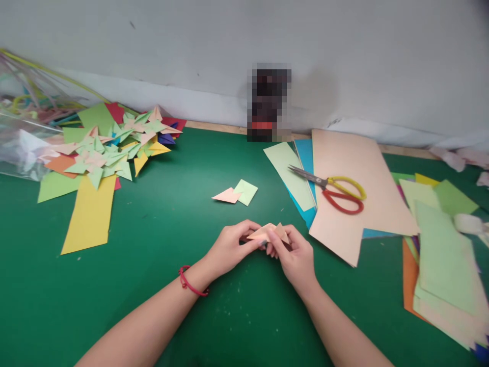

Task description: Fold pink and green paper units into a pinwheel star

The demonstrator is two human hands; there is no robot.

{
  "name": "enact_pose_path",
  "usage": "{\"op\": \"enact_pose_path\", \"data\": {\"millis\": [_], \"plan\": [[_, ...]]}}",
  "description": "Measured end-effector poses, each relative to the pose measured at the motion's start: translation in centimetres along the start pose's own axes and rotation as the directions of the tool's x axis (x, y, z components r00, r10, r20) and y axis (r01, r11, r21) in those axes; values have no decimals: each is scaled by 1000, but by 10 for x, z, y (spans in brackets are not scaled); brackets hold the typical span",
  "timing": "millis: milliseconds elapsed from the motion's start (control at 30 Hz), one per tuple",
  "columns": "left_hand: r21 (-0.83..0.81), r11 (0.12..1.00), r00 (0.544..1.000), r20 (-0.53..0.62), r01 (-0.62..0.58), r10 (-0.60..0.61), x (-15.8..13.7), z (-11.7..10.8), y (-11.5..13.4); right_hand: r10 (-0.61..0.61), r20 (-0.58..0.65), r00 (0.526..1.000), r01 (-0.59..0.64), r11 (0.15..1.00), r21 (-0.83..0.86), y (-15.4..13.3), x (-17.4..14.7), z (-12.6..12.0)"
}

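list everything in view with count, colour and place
folded paper: one, peach, held
small folded pieces: two, peach and green, centre
sheets: several, peach, blue, green, centre right
scissors: one, yellow and red handles, on sheets
loose papers: several, mixed, right
white item: one, white, right edge
paper pile: one, multicoloured, left
paper strip: one, yellow, left
thin stems: several, mixed, far left
plastic bag: one, clear, left edge
table: one, green, below
wall: one, grey, behind
pixelated item: one, dark, by wall
bracelet: one, red, left wrist
left hand, right hand: one each, bare, on folded paper
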State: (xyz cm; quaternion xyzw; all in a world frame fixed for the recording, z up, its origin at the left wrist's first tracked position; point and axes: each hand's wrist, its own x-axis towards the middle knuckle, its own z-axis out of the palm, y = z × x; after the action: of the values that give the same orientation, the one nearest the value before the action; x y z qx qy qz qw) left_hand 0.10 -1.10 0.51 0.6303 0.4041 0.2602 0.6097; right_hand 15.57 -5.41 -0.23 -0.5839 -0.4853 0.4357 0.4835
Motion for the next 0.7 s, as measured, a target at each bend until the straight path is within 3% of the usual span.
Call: {"op": "enact_pose_path", "data": {"millis": [267,700], "plan": [[-103,995,996,81,-14,23,1,0,6,2,-13,1000,-2,1000,-19,-2,0,0],[-53,998,996,83,-19,23,2,-3,5,-8,1,1000,8,998,-63,-2,-1,0]]}}
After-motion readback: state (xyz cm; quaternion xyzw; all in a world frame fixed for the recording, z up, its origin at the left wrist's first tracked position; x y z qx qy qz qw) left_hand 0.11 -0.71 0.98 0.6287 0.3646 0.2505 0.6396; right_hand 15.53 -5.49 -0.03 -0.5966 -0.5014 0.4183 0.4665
